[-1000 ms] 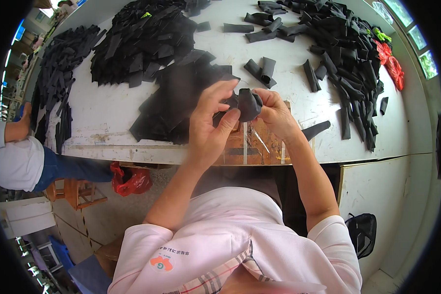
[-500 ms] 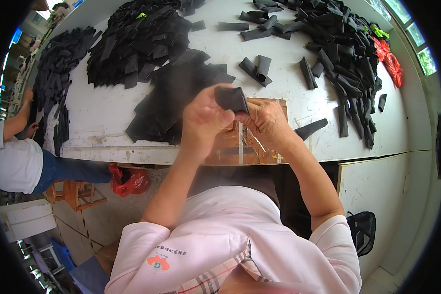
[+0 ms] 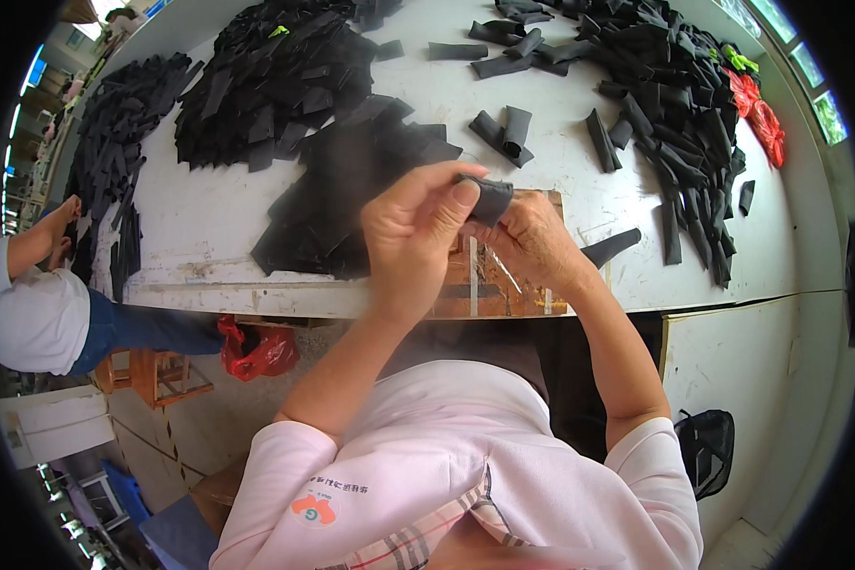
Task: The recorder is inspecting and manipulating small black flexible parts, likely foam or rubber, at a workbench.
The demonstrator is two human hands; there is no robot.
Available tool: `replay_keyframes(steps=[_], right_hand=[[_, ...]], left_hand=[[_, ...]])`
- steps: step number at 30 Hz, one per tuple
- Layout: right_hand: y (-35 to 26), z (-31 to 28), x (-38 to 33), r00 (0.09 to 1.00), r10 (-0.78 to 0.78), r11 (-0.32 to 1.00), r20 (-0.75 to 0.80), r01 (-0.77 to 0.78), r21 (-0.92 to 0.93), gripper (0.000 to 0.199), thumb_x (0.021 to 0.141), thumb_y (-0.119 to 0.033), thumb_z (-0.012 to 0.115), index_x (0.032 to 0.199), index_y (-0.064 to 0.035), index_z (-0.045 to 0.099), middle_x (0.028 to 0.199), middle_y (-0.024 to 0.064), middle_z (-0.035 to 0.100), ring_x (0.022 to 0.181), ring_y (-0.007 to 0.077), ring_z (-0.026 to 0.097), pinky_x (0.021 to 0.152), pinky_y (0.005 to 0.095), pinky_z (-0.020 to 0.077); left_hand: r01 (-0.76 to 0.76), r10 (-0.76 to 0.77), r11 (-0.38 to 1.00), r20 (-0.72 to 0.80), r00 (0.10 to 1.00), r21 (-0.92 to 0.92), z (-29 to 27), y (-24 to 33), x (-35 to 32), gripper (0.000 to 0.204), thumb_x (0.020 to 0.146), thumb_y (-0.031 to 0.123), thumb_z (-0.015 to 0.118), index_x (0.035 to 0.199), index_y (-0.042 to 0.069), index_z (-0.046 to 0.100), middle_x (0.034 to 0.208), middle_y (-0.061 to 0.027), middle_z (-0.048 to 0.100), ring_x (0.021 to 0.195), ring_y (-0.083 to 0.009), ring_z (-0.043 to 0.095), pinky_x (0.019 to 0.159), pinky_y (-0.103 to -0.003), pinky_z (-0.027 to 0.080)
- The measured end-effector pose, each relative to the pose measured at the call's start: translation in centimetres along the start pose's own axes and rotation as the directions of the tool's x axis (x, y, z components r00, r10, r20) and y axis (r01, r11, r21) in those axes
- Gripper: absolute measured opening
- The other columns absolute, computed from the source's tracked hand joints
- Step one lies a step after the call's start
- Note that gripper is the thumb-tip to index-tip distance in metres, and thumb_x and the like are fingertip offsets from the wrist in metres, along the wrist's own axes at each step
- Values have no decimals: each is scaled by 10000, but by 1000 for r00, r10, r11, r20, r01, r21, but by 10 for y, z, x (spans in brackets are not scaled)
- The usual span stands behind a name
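Note:
Over the table's front part I hold a short black tube of soft material [image 3: 493, 202] between both hands. My left hand [image 3: 407, 228] pinches its left edge, thumb on top and fingers behind. My right hand [image 3: 534, 237] grips it at the right and lower side, its fingers curled and partly hidden. Beneath my hands lies a brown board with tape strips [image 3: 456, 296]. A heap of flat black pieces [image 3: 323, 209] spreads beside my left hand. Just right of my right hand rests another black piece [image 3: 612, 248].
Larger piles of black pieces [image 3: 266, 90] cover the back left of the white table [image 3: 199, 218]. Loose black tubes [image 3: 674, 142] heap at the right, near a red plastic bag [image 3: 760, 119]. Another person [image 3: 38, 309] works at the far left. A second red bag [image 3: 256, 350] hangs below the edge.
Both hands and the tube have shifted slightly right in the picture. My left thumb now lies over the tube's left edge, and the tube is turned differently.

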State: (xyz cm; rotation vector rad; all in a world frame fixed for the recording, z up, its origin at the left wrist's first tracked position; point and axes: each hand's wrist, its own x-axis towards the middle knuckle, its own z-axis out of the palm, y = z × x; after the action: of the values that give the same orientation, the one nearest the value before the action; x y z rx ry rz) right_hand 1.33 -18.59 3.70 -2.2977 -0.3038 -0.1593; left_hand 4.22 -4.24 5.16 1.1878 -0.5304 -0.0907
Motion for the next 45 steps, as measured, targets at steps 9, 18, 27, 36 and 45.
replay_keyframes(steps=[9, 18, 27, 36, 45], right_hand=[[11, 19, 2, 988, -147, 978, -56, 136, -161, 276, 743, -234, 623, 607, -42, 479, 561, 85, 508, 554, 282, 529, 485, 377, 398], [7, 13, -1, 983, -145, 979, -111, 127, -158, 222, 719, -194, 661, 629, -33, 537, 556, 90, 522, 486, 254, 499, 460, 334, 394], [35, -49, 18, 815, 429, 813, -389, -160, 560, 585, 857, -520, 384, 860, 25, 597, 623, 39, 543, 544, 82, 468, 495, 210, 379], [1, 20, -49, 891, 452, 682, -53, -306, 665, 408, 888, -374, 463, 775, 0, 582, 610, 16, 513, 566, 72, 462, 513, 197, 379], [-42, 49, -42, 941, 285, 829, -181, -147, 539, 412, 812, -352, 586, 864, 56, 561, 684, 97, 568, 622, 140, 584, 558, 266, 466]], left_hand=[[101, -208, 817, -126, 970, -567, -17, -12, -10, 149, 842, 117, 551, 911, -3, 607, 910, -89, 608, 830, -153, 556, 791, -281, 426], [126, -127, 992, -56, 990, -22, -33, -32, 26, 125, 831, 108, 551, 888, 16, 614, 876, -101, 621, 782, -170, 568, 765, -310, 431], [17, -238, -94, -39, 971, 995, -30, -143, 80, 300, 685, 300, 672, 820, 39, 614, 819, -165, 608, 831, -318, 596, 683, -373, 493], [119, 37, 820, -260, 965, 559, -59, -68, 81, 61, 740, 66, 627, 760, 11, 642, 618, -40, 587, 535, -137, 549, 494, -234, 421], [399, -428, 899, -172, 887, -180, -89, 27, 26, 107, 796, 72, 583, 878, 4, 592, 786, -30, 618, 702, -91, 581, 641, -219, 465]])
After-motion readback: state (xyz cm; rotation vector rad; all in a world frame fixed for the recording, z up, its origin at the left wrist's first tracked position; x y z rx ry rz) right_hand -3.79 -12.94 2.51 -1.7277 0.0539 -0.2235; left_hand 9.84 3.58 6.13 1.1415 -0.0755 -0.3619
